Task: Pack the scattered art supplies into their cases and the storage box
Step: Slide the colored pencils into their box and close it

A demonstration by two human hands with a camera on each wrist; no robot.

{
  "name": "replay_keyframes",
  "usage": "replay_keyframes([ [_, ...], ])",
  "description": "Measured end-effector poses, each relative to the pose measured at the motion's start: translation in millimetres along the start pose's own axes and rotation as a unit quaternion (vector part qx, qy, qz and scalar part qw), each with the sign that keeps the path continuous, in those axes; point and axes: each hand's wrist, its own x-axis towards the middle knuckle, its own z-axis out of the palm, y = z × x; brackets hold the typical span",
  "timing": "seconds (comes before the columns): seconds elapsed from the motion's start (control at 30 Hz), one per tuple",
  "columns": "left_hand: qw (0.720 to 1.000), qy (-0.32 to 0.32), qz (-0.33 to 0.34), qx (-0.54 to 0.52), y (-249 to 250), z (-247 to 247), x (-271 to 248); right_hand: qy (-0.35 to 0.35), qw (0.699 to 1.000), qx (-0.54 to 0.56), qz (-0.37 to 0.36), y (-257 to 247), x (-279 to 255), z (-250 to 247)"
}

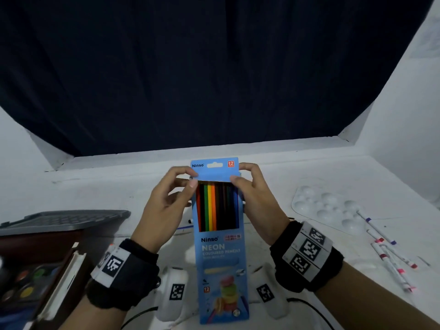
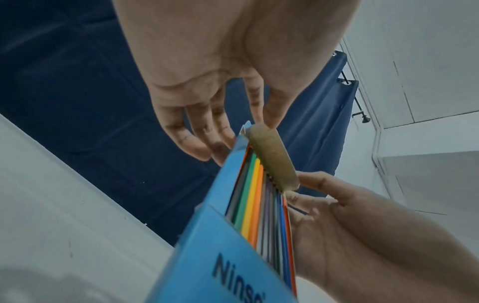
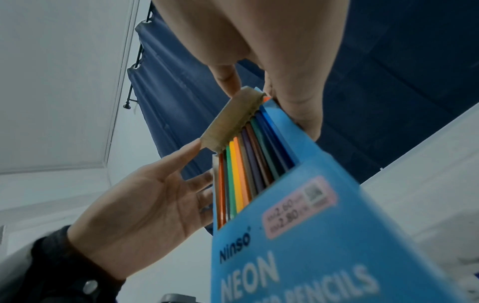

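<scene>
A blue Ninso pencil box stands upright over the middle of the white table, with coloured pencils showing in its window. My left hand pinches the left end of the box's top flap between thumb and forefinger. My right hand pinches the right end the same way. In the left wrist view the brown inner side of the flap bends over the pencil ends. The right wrist view shows the same flap and the box front.
A storage box with a grey lid stands at the left, and a watercolour set lies in front of it. A clear paint palette and several markers lie at the right. Two white tagged devices with cables sit near me.
</scene>
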Motion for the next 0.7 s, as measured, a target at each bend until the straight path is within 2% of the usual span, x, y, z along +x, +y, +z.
replay_keyframes([
  [0.13,1.000,-0.008,-0.008,0.003,-1,-2,-5,-0.029,0.998,-0.025,-0.057,3,-7,-4],
  [0.27,0.999,0.007,0.011,0.041,-8,-3,-10,-0.048,0.994,-0.034,-0.094,1,-13,-8],
  [0.43,0.999,0.028,0.031,0.032,-8,-2,-22,-0.059,0.980,-0.120,-0.145,2,-21,-10],
  [0.7,0.996,0.001,0.026,0.085,-19,-1,-53,-0.101,0.966,-0.180,-0.155,14,-29,-22],
])
